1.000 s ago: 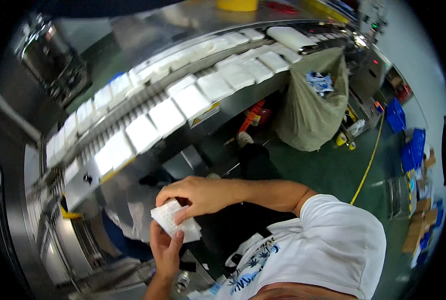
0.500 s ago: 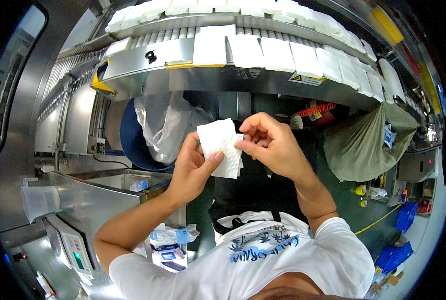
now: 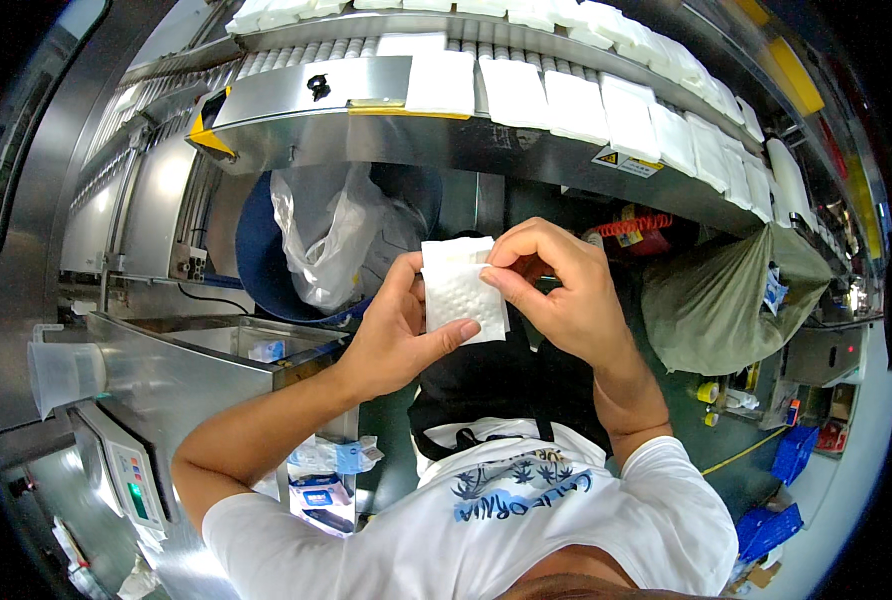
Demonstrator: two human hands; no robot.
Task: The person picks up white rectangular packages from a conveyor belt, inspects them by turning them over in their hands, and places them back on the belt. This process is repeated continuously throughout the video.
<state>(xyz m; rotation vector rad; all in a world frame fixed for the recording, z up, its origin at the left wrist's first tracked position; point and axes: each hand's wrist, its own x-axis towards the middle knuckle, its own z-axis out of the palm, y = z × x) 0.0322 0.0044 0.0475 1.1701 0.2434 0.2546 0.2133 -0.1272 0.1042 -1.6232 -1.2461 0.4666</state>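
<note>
1. Sheets first: the white sheets (image 3: pixel 461 300) are up in midair in front of the person's belly, well apart from the near edge of the conveyor (image 3: pixel 386 140).
2. Left hand (image 3: pixel 401 335) has its grip closed, thumb in front, fingers behind the left edge. Right hand (image 3: pixel 561 285) has a tight pinch on the front sheet's upper right corner.
3. Blue bin (image 3: pixel 256 255) with a clear bag (image 3: pixel 316 255) is near the left hand; some green floor (image 3: pixel 706 415) shows between the right forearm and the green sack (image 3: pixel 716 310).
4. Surface-wise, white stacks (image 3: pixel 576 105) line the conveyor. Steel counter (image 3: pixel 206 390) at left, scale (image 3: pixel 131 490) nearby, blue baskets (image 3: pixel 771 530) far right.
5. Compared to half a second ago, the sheets sit straighter, and the right fingers have gone from the side edge to that corner.
</note>
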